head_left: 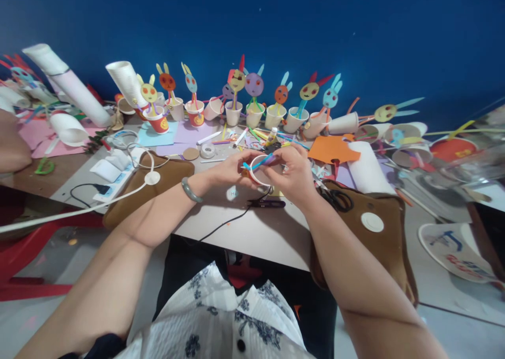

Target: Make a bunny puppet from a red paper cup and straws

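Note:
A white paper cup (260, 176) is tilted between my two hands above the table, its open rim facing me. My left hand (235, 168) wraps round the cup's left side. A blue paper strip (258, 162) lies across the rim, with a purple piece beside it. The fingers of my right hand (294, 170) are closed on the strip at the right of the rim; the fingertips are partly hidden. Below the cup, dark thread snips (268, 204) rest on the table.
Cups with paper rabbit figures (254, 116) line the wall. Brown cushions (152, 188) lie on both sides. Black scissors (339, 198), orange paper (333, 148), pens and tape sit around. A power strip (114, 182) with cables is left. Another person's arm (13, 143) shows far left.

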The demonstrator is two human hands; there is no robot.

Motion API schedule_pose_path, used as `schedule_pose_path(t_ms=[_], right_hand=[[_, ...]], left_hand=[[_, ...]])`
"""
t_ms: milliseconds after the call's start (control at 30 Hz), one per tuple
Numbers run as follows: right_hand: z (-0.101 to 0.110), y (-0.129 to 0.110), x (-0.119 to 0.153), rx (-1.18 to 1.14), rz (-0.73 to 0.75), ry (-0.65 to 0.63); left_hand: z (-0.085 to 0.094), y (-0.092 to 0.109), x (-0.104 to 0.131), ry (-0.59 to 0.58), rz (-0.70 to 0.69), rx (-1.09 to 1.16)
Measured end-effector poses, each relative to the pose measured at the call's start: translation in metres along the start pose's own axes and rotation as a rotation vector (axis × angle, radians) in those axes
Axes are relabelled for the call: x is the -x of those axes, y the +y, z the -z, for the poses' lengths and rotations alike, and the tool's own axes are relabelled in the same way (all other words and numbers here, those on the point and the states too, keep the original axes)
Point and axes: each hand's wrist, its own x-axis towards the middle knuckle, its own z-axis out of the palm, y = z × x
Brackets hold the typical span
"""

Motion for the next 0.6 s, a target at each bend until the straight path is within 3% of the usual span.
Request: schedule_pose_path(t_ms=[300, 600], right_hand=[[0.003, 0.004, 0.000, -0.095, -0.104, 0.043], [0.010, 0.002, -0.001, -0.084, -0.058, 0.079]], left_hand=[[-0.002, -0.001, 0.001, -0.066, 0.142, 0.183], [-0.010, 0.000, 0.003, -0.059, 0.211, 0.311]])
